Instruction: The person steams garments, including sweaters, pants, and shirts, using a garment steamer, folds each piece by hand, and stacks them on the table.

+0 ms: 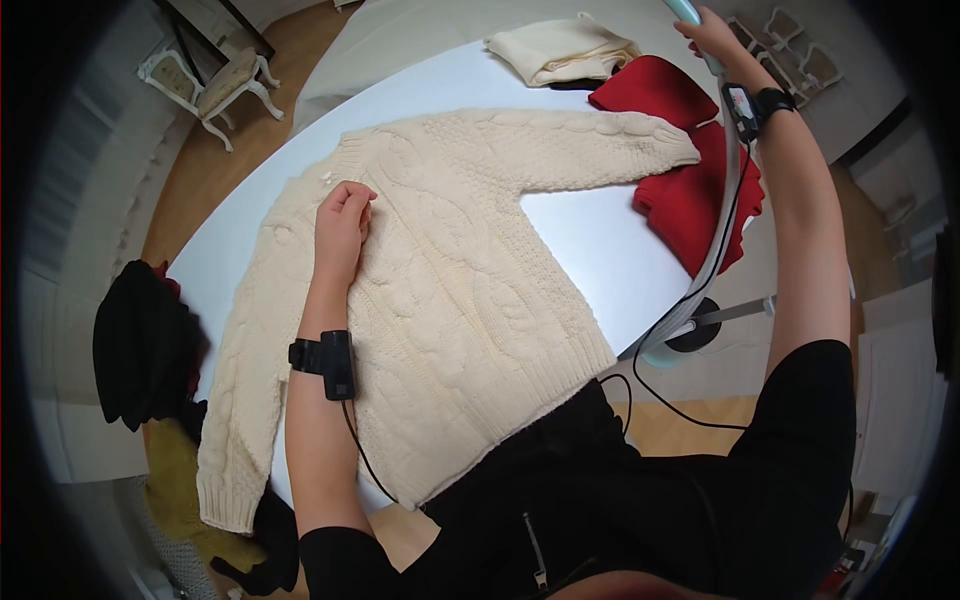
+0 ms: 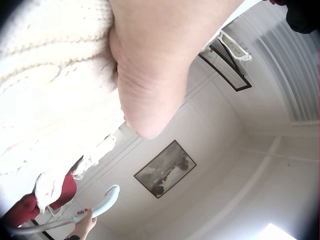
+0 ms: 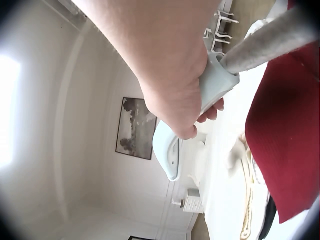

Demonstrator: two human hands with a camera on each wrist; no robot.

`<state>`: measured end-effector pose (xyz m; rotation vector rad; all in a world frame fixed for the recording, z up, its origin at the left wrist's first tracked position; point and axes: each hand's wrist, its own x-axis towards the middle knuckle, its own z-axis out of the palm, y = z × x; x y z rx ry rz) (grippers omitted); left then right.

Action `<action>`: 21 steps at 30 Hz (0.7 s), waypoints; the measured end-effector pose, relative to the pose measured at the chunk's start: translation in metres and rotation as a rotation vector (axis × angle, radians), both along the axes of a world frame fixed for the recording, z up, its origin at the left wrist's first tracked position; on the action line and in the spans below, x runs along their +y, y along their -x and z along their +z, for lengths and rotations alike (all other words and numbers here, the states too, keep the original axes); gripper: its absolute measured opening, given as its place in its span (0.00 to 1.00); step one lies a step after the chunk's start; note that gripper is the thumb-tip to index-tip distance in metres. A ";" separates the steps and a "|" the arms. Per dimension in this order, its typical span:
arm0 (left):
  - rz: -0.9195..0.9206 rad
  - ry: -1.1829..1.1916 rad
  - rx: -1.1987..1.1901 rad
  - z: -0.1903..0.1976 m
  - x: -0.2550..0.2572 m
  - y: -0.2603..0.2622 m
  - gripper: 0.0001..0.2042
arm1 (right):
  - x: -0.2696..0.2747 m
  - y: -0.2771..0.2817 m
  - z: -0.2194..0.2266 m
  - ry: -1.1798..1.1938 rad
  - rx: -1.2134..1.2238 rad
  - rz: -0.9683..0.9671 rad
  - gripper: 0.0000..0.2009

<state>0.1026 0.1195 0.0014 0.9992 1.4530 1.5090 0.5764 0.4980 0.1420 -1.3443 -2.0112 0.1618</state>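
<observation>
A cream cable-knit sweater [image 1: 450,260] lies spread across the white board, one sleeve stretched right, the other hanging down at left. My left hand [image 1: 345,230] rests on its upper part near the neckline, fingers curled; no wool shows between them, and in the left wrist view the hand [image 2: 152,95] hides its fingertips. Raised at the top right, my right hand [image 1: 715,38] grips a pale blue handle [image 1: 684,10] joined to a grey hose [image 1: 722,225]. In the right wrist view my right hand [image 3: 172,100] wraps the handle, its curved head [image 3: 167,155] pointing away from the hose.
Red garments [image 1: 690,180] lie at the board's right, partly under the sleeve. A folded cream garment [image 1: 560,50] sits at the far edge. Black cloth [image 1: 145,345] and olive cloth [image 1: 180,490] hang at left. A white chair [image 1: 225,85] stands beyond. Black cables trail from both wrists.
</observation>
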 end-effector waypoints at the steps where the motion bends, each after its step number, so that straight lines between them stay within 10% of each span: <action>1: 0.005 -0.006 -0.008 -0.001 0.001 0.000 0.08 | -0.001 -0.012 0.006 -0.006 -0.008 0.005 0.17; 9: 0.351 -0.257 0.221 -0.017 0.011 0.008 0.07 | -0.053 0.021 0.054 0.155 -0.120 0.082 0.24; 21: 0.703 -0.232 0.206 -0.017 0.009 0.018 0.17 | -0.246 0.269 0.013 0.650 -0.527 0.752 0.34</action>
